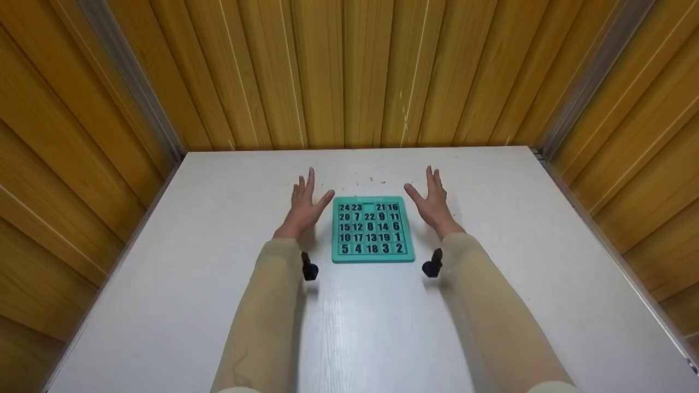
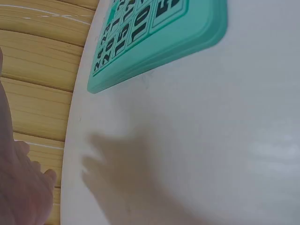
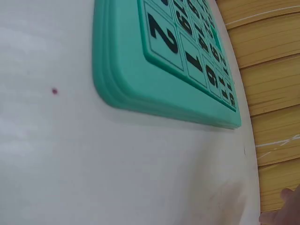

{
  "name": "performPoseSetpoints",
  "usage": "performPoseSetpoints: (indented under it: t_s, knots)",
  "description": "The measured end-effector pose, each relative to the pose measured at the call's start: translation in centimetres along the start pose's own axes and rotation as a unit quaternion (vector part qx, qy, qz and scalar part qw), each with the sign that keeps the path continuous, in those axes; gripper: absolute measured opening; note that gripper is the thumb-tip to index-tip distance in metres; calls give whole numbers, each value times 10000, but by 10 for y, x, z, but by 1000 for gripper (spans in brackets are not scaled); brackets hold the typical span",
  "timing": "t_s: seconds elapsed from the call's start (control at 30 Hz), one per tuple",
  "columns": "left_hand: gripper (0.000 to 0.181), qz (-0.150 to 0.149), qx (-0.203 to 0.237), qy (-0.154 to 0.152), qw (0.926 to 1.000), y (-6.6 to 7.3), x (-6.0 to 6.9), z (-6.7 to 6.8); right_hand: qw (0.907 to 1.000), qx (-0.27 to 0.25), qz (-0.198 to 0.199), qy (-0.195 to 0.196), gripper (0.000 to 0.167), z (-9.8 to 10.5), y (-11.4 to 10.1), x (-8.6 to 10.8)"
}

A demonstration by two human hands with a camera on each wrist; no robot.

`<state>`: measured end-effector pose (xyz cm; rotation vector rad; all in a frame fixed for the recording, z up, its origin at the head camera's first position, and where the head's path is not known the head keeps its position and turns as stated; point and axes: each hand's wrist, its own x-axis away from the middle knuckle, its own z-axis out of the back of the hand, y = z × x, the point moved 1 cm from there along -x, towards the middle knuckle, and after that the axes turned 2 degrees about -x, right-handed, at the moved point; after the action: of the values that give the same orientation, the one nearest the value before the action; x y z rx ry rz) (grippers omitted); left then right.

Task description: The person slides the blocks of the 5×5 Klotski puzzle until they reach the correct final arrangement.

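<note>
A teal sliding number puzzle [image 1: 373,257] lies flat on the white table, its numbered tiles facing up. One slot in its far row, between 23 and 21, holds no tile. To its left my left hand [image 1: 303,212] hovers with fingers spread, casting a shadow on the tabletop. On the other side my right hand [image 1: 432,207] is held up the same way, thumb toward the puzzle. Neither hand touches the puzzle. The left wrist view shows the puzzle's left edge [image 2: 154,61] and part of the left hand [image 2: 23,187]; in the right wrist view, fingertips [image 3: 286,213] appear at the lower right corner.
The white table [image 1: 164,284] meets yellow wood-look panels [image 1: 360,76] at the back and sides. Small dark specks [image 1: 383,182] lie beyond the puzzle. A black wrist mount [image 1: 309,267] sticks out from the left sleeve, another [image 1: 433,264] from the right.
</note>
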<state>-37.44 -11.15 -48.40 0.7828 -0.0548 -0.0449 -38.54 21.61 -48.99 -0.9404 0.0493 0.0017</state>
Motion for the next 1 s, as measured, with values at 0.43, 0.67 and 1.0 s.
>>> performPoseSetpoints:
  t_s: [0.43,0.67,1.0]
  knots:
    - [91,22,1599,-174,9870,-9,39,-34,9801,-1970,-170,158,79,-40,9,43]
    - [104,-10,1464,-305,9888,-18,61,-47,9759,-2179,-7,136,73,-49,11,54]
    - [113,-591,138,-701,9957,-23,69,-50,9714,-2339,148,379,65,-59,13,54]
